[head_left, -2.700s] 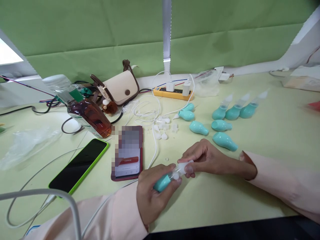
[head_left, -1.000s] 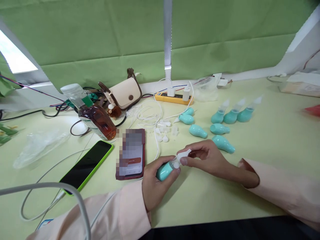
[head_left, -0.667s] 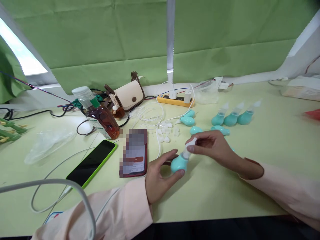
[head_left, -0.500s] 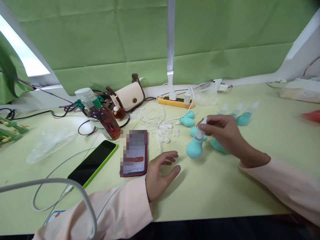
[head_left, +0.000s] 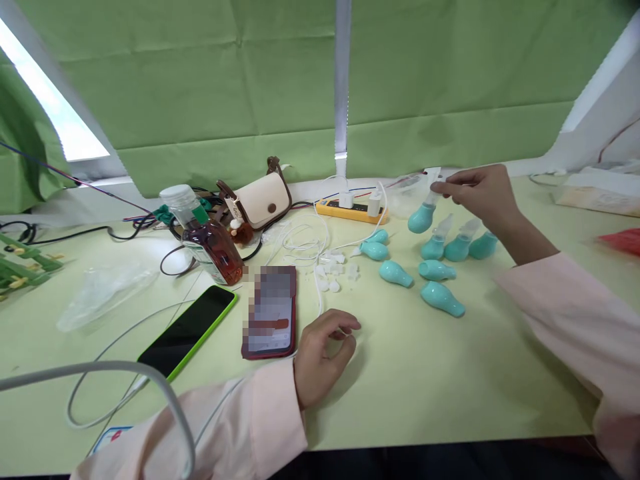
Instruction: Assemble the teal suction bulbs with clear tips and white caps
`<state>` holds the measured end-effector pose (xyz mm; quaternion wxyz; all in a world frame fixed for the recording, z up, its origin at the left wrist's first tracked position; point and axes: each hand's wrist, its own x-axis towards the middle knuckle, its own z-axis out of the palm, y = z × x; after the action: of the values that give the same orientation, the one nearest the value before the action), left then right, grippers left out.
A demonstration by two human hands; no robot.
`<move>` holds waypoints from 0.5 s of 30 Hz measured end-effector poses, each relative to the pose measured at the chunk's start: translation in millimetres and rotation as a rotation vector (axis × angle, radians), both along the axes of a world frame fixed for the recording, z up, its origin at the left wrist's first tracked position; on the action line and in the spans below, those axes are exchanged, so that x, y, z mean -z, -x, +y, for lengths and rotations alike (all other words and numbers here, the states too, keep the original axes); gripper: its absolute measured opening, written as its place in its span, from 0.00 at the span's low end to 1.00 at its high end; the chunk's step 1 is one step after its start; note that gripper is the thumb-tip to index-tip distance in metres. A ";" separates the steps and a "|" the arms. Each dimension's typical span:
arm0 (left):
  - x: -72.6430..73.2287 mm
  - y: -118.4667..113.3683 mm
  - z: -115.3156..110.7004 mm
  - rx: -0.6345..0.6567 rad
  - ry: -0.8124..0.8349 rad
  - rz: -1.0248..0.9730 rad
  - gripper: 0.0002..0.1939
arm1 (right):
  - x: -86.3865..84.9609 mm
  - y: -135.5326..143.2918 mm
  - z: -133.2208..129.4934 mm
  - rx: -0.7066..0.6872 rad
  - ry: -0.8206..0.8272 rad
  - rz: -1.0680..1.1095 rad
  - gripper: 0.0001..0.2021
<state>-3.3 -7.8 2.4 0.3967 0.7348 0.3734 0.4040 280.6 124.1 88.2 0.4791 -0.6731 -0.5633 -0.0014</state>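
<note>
My right hand (head_left: 483,193) pinches the clear tip of a turquoise bulb nasal aspirator (head_left: 421,218), which hangs bulb down above the back of the table. Just below it, several assembled aspirators (head_left: 457,247) stand in a row with clear tips upward. Nearer to me lie loose turquoise bulbs (head_left: 443,298) without tips, and more bulbs (head_left: 373,250) are by the cable. Small clear plastic parts (head_left: 334,259) are scattered left of these. My left hand (head_left: 325,357) rests by the red-cased phone, fingers loosely curled with a gap between thumb and forefinger, holding nothing.
A red-cased phone (head_left: 273,313) and a green-cased phone (head_left: 189,331) lie at left with white cables. Behind them are a bottle of brown liquid (head_left: 213,250), a cream handbag (head_left: 263,200) and a yellow power strip (head_left: 350,211). A grey tube (head_left: 100,367) crosses the front left.
My right hand has moved up and away from me with the aspirator, uncovering the row and loose bulbs. My left hand's fingers have curled in slightly.
</note>
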 end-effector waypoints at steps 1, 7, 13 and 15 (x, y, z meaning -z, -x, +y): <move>0.0 0.0 0.0 0.004 -0.001 0.000 0.09 | 3.6 -0.9 2.1 0.006 0.034 -0.035 0.13; 0.9 0.0 -0.6 0.013 -0.008 0.000 0.09 | 17.3 -2.0 8.6 0.028 0.191 -0.252 0.09; 0.3 0.2 -0.2 0.022 -0.008 0.006 0.09 | 21.3 0.4 11.4 0.056 0.224 -0.393 0.08; 0.3 -0.2 0.0 0.023 -0.007 0.005 0.09 | 22.0 1.4 11.2 0.061 0.223 -0.423 0.09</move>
<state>-3.1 -7.9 2.1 0.3977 0.7415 0.3646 0.3989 279.3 135.3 66.2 0.2730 -0.7233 -0.6271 -0.0945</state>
